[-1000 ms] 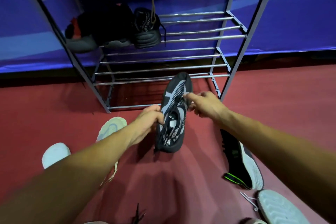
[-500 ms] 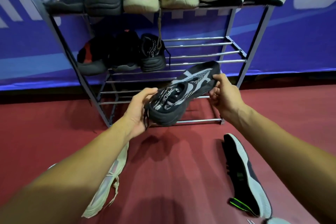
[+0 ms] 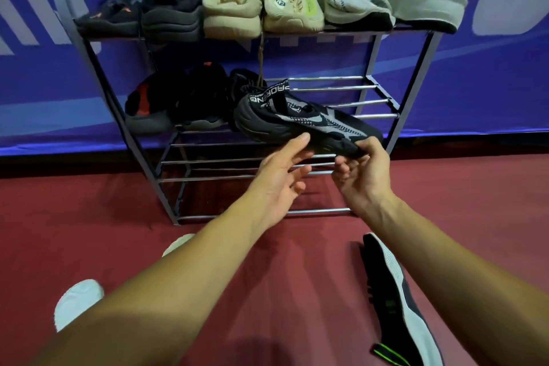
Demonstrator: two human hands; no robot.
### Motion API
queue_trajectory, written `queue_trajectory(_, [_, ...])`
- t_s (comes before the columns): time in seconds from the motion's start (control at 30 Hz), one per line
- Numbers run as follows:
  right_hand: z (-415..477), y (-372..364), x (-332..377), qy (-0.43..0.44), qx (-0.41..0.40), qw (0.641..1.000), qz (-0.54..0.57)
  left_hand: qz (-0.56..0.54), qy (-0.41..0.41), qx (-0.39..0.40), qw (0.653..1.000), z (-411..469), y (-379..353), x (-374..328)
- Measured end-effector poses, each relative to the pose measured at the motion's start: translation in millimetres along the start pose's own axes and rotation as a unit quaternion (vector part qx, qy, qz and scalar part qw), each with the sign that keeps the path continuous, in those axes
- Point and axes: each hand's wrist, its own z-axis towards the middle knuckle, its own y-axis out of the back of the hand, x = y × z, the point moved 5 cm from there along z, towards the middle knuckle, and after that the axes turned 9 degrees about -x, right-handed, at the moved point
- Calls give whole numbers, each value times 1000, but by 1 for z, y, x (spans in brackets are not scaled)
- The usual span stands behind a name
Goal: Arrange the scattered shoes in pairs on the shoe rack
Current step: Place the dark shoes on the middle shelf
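My right hand [image 3: 364, 172] holds the black and grey shoe [image 3: 309, 120] by its toe, with the thumb on top and the fingers curled under the sole. My left hand [image 3: 279, 178] is wide and relaxed, palm turned up. Only the tip of its thumb touches the edge of the sole near the middle; the other fingers are apart from the shoe.

The shoe lies on its side at 12 o'clock from my hands, heel toward 9 o'clock and toe toward 3 o'clock, just in front of the middle shelf of the shoe rack [image 3: 412, 89]. I cannot tell if the heel rests on the bars.

On the middle shelf, toward 10 o'clock from the shoe, stand a black and red shoe [image 3: 142, 107], a black shoe [image 3: 202, 98] and a dark shoe [image 3: 240, 80] that is partly hidden behind the heel. The right half of this shelf shows bare bars.

On the top shelf, from 10 o'clock to 2 o'clock, there are a black pair [image 3: 172, 19], a cream pair [image 3: 231, 15] and a white knit pair [image 3: 421, 0]. A lace [image 3: 261, 59] hangs down from the cream pair.

On the red floor [image 3: 297, 291], a black shoe with white sole [image 3: 395, 303] lies at 5 o'clock from my hands, on its side. A white shoe [image 3: 77, 301] is at 8 o'clock, and a pale toe [image 3: 178, 242] shows beside my left forearm. A blue banner [image 3: 475, 83] is behind the rack.
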Motion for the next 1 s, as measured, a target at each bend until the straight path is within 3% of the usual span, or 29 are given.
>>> queue_trajectory(0.27, [-5,10,-3,-26,53,998,-12,-39,-33,-105,993,-3,-15,-6])
queue_trajectory(0.5, [-1,18,11,-10,42,999,21,40,-23,-53,998,7,-10,-20])
queue_trajectory(0.67, [-3,24,5,-51,69,996,20,62,-32,-8,998,10,-13,-31])
queue_trajectory(0.8, [-2,20,2,-52,76,995,45,43,-38,-9,998,12,-17,-34])
queue_trajectory(1.0, [-6,-5,-6,-54,108,992,23,119,-40,-33,991,14,-14,-10])
